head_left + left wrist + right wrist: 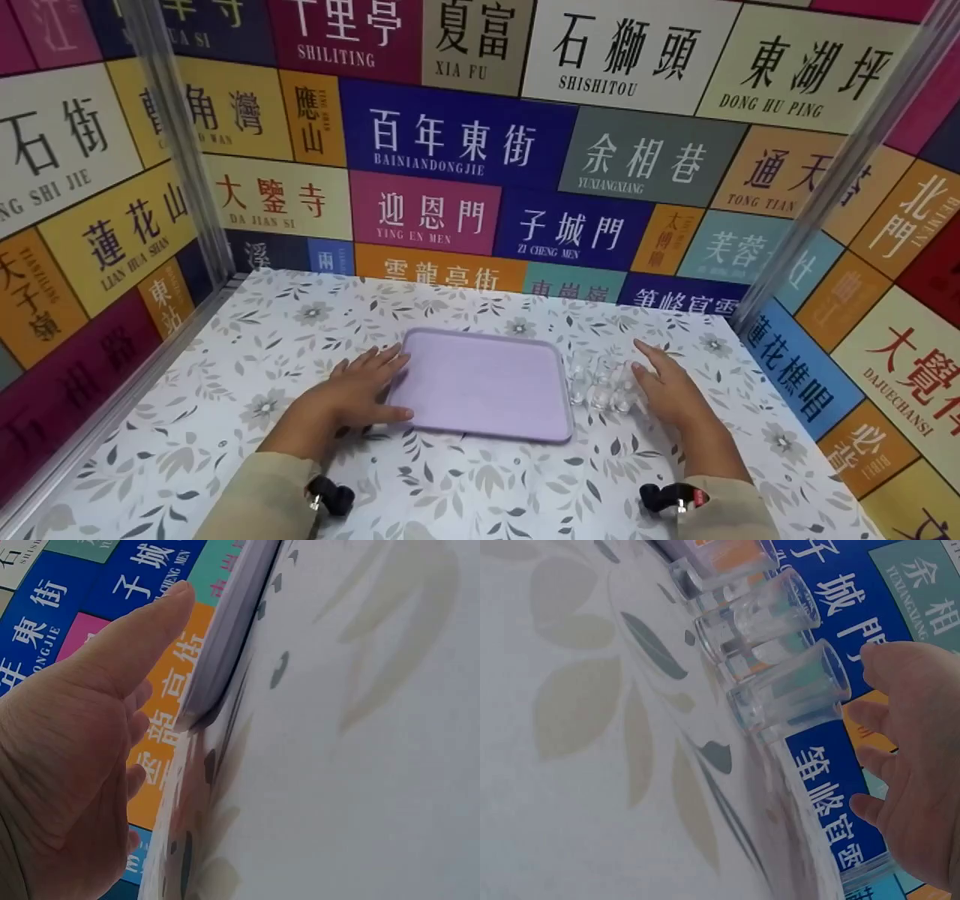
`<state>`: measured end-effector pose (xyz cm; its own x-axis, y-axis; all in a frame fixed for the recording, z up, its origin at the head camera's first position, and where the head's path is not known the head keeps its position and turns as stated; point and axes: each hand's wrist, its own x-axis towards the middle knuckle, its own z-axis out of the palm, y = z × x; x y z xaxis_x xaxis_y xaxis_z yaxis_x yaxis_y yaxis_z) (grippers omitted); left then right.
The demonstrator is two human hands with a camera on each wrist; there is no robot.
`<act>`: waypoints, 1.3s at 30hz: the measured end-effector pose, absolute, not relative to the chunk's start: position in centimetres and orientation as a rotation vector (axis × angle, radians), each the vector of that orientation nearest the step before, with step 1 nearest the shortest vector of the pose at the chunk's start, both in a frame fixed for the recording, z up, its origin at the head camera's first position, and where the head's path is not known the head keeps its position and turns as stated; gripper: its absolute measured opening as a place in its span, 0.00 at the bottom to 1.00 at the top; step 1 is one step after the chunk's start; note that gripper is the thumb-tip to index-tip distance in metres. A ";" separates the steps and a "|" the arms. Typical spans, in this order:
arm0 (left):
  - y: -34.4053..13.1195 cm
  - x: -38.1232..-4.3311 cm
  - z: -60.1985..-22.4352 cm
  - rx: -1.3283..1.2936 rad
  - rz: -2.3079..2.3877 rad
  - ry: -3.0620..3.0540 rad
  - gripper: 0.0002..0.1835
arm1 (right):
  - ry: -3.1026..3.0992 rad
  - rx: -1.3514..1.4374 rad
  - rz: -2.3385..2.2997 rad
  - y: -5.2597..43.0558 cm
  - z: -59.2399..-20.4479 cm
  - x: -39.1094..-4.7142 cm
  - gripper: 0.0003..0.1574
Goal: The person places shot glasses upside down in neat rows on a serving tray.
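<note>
A lilac rectangular tray (484, 386) lies flat on the table. My left hand (367, 386) is at its left edge, fingers spread and thumb along the near left corner; the left wrist view shows this hand (82, 727) beside the tray's rim (232, 630). Several small clear cups (602, 384) stand upright in a tight group just right of the tray. Beside them is my right hand (671, 386), fingers extended and holding nothing. In the right wrist view the right hand (915, 757) is near the closest cup (791, 690), with a small gap visible.
A white tablecloth (480, 487) with grey leaves and flowers covers the table. Upright panels with colourful place-name signs (457, 135) enclose the back and sides. Clear corner posts (184, 150) rise at the back left and back right.
</note>
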<state>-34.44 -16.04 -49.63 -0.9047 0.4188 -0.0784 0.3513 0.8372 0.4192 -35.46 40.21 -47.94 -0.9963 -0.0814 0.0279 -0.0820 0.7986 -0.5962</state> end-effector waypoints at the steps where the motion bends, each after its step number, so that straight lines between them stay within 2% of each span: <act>1: -16.0 -34.5 -49.7 0.604 0.598 2.845 0.59 | -2.983 0.116 1.030 40.3 -48.1 -35.4 0.42; 8: -16.1 -34.4 -50.0 0.575 0.625 2.809 0.58 | -2.955 -0.018 1.220 40.9 -49.2 -35.0 0.39; 21: -16.4 -34.7 -50.3 0.537 0.629 2.770 0.60 | -2.846 0.086 1.324 41.2 -50.3 -35.5 0.33; 39: -16.5 -34.6 -50.2 0.580 0.627 2.781 0.59 | -2.837 0.000 1.226 41.1 -50.4 -36.2 0.35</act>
